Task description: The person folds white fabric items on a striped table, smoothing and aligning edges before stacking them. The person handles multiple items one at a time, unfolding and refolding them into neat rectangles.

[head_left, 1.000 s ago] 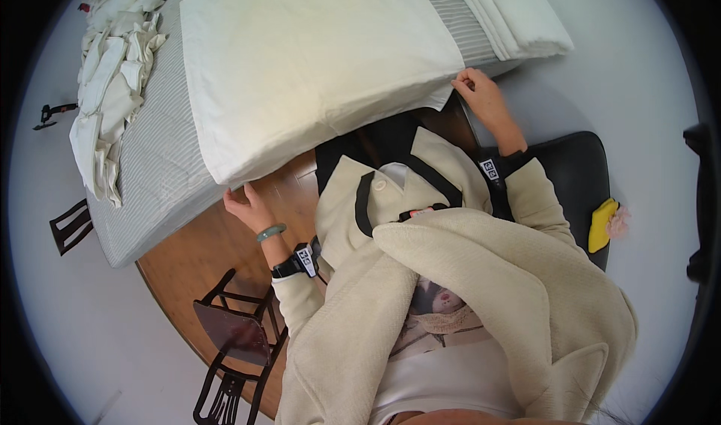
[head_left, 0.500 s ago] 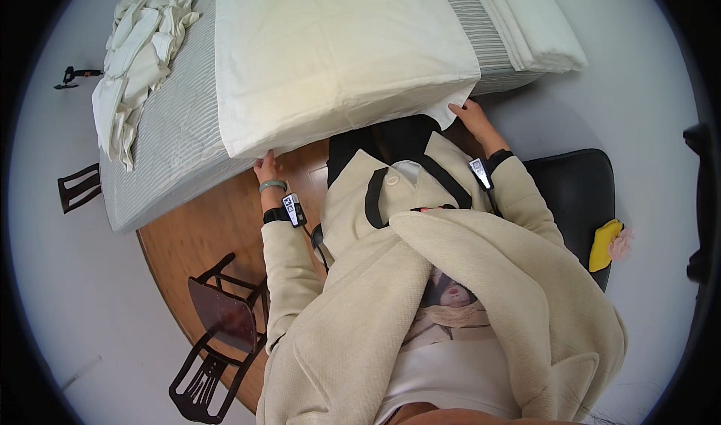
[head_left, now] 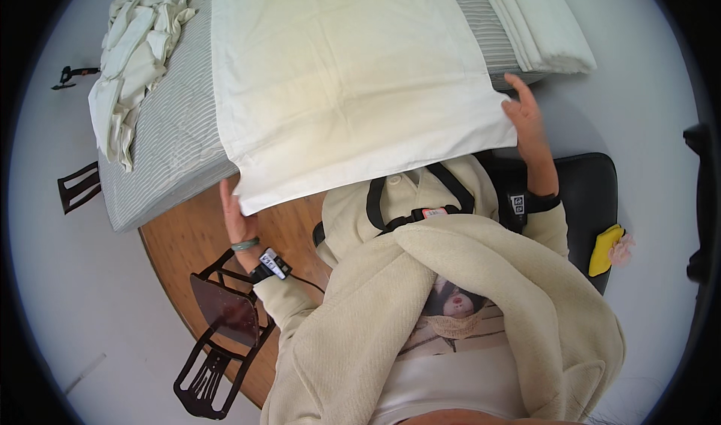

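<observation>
A broad white cloth (head_left: 353, 102) with a faint yellowish tint lies over the striped bed surface, its near edge drawn out over my lap. At its near left corner is my left hand (head_left: 237, 209), a finger pointing up and the corner held against the thumb side. My right hand (head_left: 532, 128) has the right edge near its corner, between thumb and palm, with the index finger raised. The near edge runs fairly straight between both hands. Part of each grip is hidden by the cloth.
A crumpled pile of white cloths (head_left: 139, 46) lies on the left of the striped mattress (head_left: 188, 117). Folded white cloths (head_left: 552, 38) are stacked on the right. A dark wooden chair (head_left: 225, 316) stands at left; a black seat (head_left: 589, 192) with a yellow item (head_left: 603, 252) is at right.
Both hands have moved apart and lifted the cloth's near edge, which was hanging over the bed's side. The cloth now stretches wider and nearer to me.
</observation>
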`<state>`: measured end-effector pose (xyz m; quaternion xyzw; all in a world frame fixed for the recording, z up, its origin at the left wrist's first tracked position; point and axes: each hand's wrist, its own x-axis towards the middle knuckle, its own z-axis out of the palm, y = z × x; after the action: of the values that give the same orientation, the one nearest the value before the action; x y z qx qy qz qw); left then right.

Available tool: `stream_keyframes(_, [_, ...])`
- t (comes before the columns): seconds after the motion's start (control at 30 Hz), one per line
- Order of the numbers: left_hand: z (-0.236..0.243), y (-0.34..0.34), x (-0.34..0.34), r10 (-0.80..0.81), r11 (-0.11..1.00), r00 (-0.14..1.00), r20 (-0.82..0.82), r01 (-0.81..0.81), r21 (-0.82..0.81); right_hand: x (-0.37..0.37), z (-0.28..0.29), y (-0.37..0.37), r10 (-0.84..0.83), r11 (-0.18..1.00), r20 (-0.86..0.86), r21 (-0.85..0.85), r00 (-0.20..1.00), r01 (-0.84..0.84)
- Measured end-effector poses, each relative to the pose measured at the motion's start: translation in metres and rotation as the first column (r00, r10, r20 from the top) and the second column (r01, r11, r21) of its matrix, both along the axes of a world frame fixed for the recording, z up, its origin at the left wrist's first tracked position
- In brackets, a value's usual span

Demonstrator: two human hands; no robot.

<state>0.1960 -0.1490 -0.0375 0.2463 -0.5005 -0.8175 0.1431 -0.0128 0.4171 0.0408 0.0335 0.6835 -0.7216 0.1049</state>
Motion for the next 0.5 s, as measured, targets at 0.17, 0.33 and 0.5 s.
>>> stream_keyframes(0.17, [0.064, -0.051, -0.068, -0.037, 0.991, 0.969, -0.245, 0.067, 0.117, -0.078, 0.034, -0.028, -0.172, 0.972, -0.139, -0.186, 0.975, 0.145])
stream_keyframes(0.33, [0.116, -0.092, -0.198, -0.2, 0.979, 0.921, -0.334, 0.18, -0.091, -0.178, 0.057, -0.059, 0.027, 0.947, -0.691, 0.249, 0.722, 0.204])
stream_keyframes(0.5, [0.128, -0.099, -0.302, -0.291, 0.955, 0.925, -0.242, 0.268, -0.126, -0.239, 0.065, -0.079, 0.212, 0.851, -0.493, 0.518, 0.844, 0.089])
